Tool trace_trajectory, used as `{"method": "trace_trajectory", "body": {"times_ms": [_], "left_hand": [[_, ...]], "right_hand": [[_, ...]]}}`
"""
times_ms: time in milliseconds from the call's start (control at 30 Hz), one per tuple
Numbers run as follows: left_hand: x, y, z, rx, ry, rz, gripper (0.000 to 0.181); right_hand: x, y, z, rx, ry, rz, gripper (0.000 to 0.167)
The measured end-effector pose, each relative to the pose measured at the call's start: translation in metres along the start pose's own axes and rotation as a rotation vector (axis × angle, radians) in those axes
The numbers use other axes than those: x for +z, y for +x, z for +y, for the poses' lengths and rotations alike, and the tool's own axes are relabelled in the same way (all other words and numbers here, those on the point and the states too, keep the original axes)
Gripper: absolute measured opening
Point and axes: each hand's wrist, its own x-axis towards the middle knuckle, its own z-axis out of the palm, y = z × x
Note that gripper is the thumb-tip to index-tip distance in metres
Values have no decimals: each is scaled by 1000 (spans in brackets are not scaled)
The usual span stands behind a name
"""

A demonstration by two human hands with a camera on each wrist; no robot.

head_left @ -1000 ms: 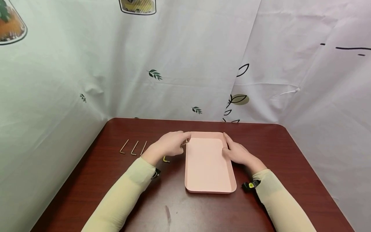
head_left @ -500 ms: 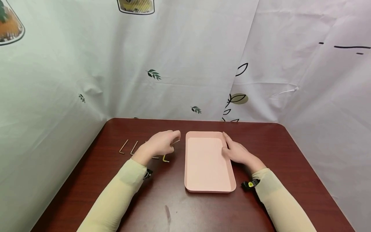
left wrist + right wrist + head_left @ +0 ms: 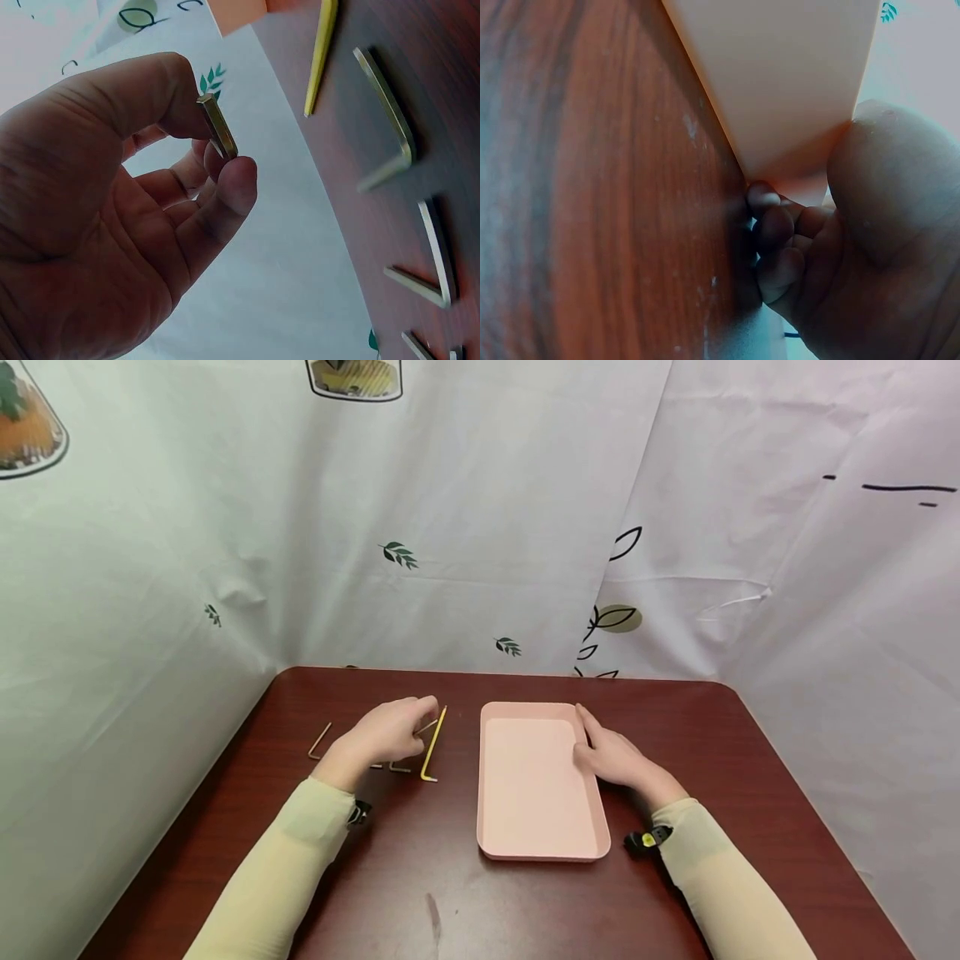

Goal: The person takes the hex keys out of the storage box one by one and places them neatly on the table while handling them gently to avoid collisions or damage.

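My left hand (image 3: 386, 732) pinches a small hex key (image 3: 217, 127) between thumb and fingers, raised over the table. Part of that key is hidden by the fingers. Just right of the hand lies a yellow hex key (image 3: 432, 746). Beneath and left of it are several metal hex keys, among them one far left (image 3: 319, 741) and another (image 3: 399, 768) partly covered by the hand. At the right side of a pink tray (image 3: 536, 785), my right hand (image 3: 618, 757) grips the rim, thumb over the inside. In the right wrist view its curled fingers (image 3: 776, 229) lie against the tray's outer wall.
The dark red wooden table (image 3: 405, 893) has rounded far corners. Pale printed cloth (image 3: 450, 527) hangs behind it and along both sides. Inside the tray only its bare pink floor shows.
My left hand has moved left from the tray's far left edge to above the hex keys, still holding one. The yellow key has come into full view. My right hand and the tray stay put.
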Motion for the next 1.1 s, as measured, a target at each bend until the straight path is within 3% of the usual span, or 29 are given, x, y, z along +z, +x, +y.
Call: {"method": "trace_trajectory", "body": {"times_ms": [233, 633, 1100], "left_hand": [[-3, -11, -13, -29, -31, -9, 37], [-3, -23, -29, -53, -43, 20, 31], [-7, -35, -50, -126, -61, 12, 35]], "right_hand": [[1, -2, -2, 5, 6, -4, 82], [1, -3, 0, -1, -1, 7, 82], [0, 0, 1, 0, -7, -1, 82]]}}
